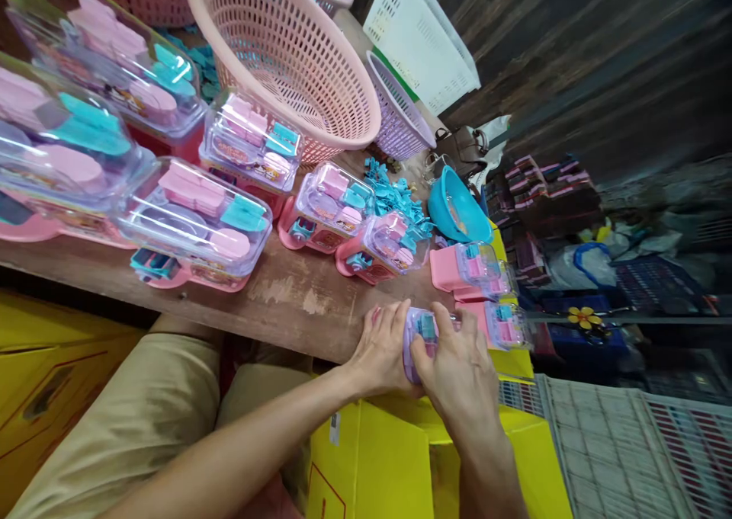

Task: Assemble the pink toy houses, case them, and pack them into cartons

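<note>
Lilac case (410, 346) sits right of centre, low in frame, pinned between both hands. Left hand (384, 349) grips its left side, fingers pointing up-frame. Right hand (460, 363) clasps it from the right, thumb and fingers over the top. Can't tell if the bench (294, 294) takes any weight. Yellow carton (392, 458) just below, bottom centre; two pink units (447, 267) near, up and right.

Before you runs a worn brown table (286, 302); to your right, a dim, blurred surface (577, 62), and below it, pale grating (600, 435).
</note>
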A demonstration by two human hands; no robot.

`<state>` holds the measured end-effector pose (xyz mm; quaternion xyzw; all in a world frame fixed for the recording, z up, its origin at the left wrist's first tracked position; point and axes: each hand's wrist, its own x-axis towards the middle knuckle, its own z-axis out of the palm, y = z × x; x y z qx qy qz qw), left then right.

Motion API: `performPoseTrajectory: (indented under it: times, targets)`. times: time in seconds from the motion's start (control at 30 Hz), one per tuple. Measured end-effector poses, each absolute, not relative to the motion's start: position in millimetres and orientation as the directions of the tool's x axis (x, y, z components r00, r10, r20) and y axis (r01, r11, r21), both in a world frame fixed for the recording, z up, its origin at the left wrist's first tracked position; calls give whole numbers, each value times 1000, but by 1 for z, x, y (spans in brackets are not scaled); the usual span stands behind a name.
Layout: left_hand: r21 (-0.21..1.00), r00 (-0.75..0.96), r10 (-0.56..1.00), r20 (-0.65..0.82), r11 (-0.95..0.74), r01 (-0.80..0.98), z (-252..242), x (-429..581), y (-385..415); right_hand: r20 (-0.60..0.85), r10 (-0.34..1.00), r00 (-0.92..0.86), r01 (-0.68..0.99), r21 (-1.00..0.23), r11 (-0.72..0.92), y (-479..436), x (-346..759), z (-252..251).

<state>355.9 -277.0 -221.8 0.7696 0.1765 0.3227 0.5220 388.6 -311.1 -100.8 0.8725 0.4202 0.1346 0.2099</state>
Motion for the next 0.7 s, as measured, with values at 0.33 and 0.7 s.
performPoseTrajectory:
  times: [0.33, 0.7]
  targets:
    - [900, 728, 590, 350, -428, -86, -225, 356, -276, 47, 795, 605, 600, 629, -494, -303, 377, -99]
    - [913, 738, 589, 330, -398, -90, -225, 357, -277, -3, 786, 618, 626, 606, -490, -298, 378, -98]
